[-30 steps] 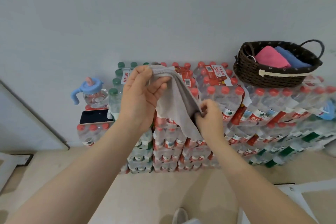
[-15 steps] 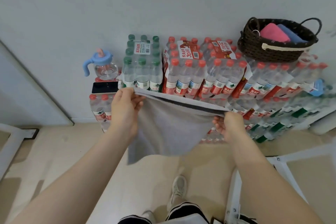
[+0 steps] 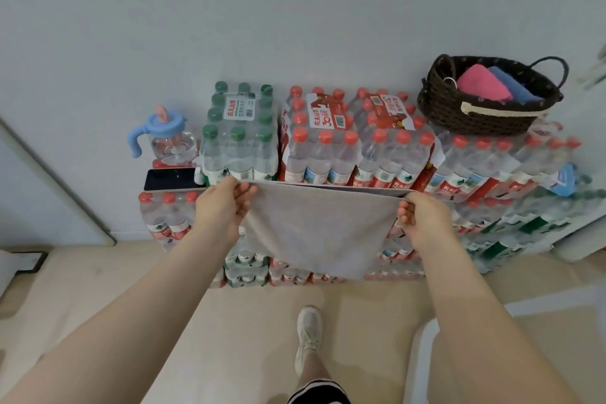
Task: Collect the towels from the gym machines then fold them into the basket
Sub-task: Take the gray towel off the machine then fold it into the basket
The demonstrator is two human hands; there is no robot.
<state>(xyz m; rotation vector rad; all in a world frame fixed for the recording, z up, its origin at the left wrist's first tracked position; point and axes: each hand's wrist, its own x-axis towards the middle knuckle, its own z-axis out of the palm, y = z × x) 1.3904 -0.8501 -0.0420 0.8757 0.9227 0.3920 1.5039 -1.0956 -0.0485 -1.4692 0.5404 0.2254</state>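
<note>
Head view: nearest, the left hand (image 3: 223,207) and right hand (image 3: 423,220) each pinch a top corner of the grey towel (image 3: 318,233), stretched flat and hanging, likely to square it for folding. Beyond, atop the stacked bottle packs' (image 3: 328,147) right end, the basket (image 3: 485,108) holds folded towels.

A: How many towels?
B: Three: one grey cloth towel (image 3: 319,233) at centre, plus one pink folded towel (image 3: 482,84) and one blue folded towel (image 3: 515,87) at two o'clock.
A: Baskets?
B: One dark woven basket (image 3: 459,111). Also one clear cup with a blue lid (image 3: 167,138) and one black phone (image 3: 170,179), both at ten o'clock.
</note>
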